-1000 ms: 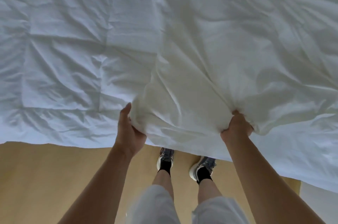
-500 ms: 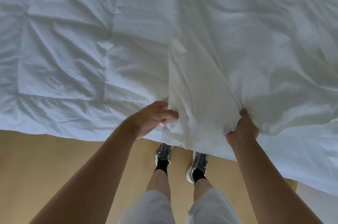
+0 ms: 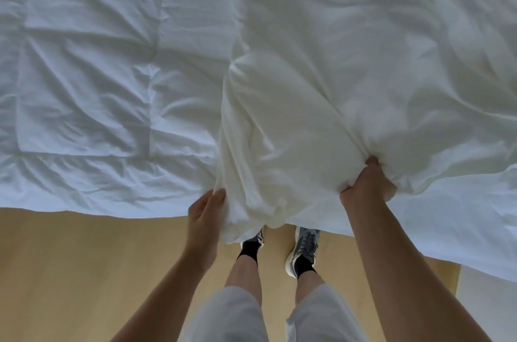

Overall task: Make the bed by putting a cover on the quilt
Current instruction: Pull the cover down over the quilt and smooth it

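Pale wooden floor [image 3: 84, 271] runs below the bed's near edge. On the bed, the white stitched quilt [image 3: 98, 90] lies spread at left, and the smooth cream-white fabric cover [image 3: 321, 76] overlaps its right part. The right hand [image 3: 366, 188] clenches a bunch of cover. The left hand [image 3: 205, 213] lies along its loose edge, though I cannot tell whether it pinches. The step looks like drawing the cover across the quilt. Next comes a sure left grip, then a leftward pull.

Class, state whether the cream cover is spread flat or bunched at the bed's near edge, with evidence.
Bunched. The cover gathers into deep folds between the left hand and right hand, both holding it.
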Action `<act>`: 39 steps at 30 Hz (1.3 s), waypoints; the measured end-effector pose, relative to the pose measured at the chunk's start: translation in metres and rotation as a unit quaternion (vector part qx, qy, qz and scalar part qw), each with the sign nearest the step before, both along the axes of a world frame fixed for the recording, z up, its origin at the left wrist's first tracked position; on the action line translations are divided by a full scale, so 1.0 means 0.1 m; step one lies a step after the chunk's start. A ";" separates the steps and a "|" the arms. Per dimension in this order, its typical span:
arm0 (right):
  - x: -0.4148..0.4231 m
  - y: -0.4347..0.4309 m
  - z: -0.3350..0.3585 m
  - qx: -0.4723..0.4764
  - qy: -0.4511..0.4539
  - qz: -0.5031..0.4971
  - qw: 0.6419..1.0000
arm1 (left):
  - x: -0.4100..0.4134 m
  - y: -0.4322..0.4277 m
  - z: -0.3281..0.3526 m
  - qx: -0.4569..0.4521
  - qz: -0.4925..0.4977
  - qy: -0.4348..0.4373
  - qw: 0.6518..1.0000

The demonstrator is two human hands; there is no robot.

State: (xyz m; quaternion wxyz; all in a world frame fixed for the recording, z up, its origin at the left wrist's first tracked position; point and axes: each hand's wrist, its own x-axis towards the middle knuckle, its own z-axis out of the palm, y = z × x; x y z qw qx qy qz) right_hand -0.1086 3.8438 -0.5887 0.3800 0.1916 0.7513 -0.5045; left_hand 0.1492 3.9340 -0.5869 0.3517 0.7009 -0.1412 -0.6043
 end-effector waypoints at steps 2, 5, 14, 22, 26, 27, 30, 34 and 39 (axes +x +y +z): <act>0.00 -0.01 -0.01 0.006 0.000 -0.004 1.000 | 0.20 0.14 -0.07 0.011 -0.054 -0.016 0.998; 0.00 0.00 -0.02 0.014 -0.002 -0.003 1.000 | 0.41 0.08 -0.01 -0.012 -0.115 -0.026 0.993; -0.01 0.11 -0.07 0.025 0.024 -0.004 0.999 | -0.12 -0.96 0.45 0.021 -0.177 0.180 0.967; -0.07 0.06 0.00 -0.008 0.048 -0.025 0.998 | -0.47 -0.63 0.23 -0.020 -0.298 0.084 0.951; -0.10 -0.06 0.11 -0.025 0.081 -0.038 0.996 | -0.37 -0.43 0.16 0.022 -0.061 0.033 0.997; -0.11 -0.12 0.14 -0.030 0.088 -0.042 0.995 | -0.31 -0.40 0.17 0.036 -0.001 0.022 0.999; -0.16 -0.30 0.22 -0.059 0.116 -0.054 0.990 | 0.05 -0.37 0.16 0.034 0.074 -0.001 0.997; -0.14 -0.40 0.30 -0.069 0.121 -0.050 0.989 | 0.84 -0.52 0.19 0.038 0.156 -0.132 0.978; -0.03 -0.20 0.18 0.026 0.096 -0.008 0.995 | 1.26 -0.70 0.02 0.100 0.077 -0.270 0.954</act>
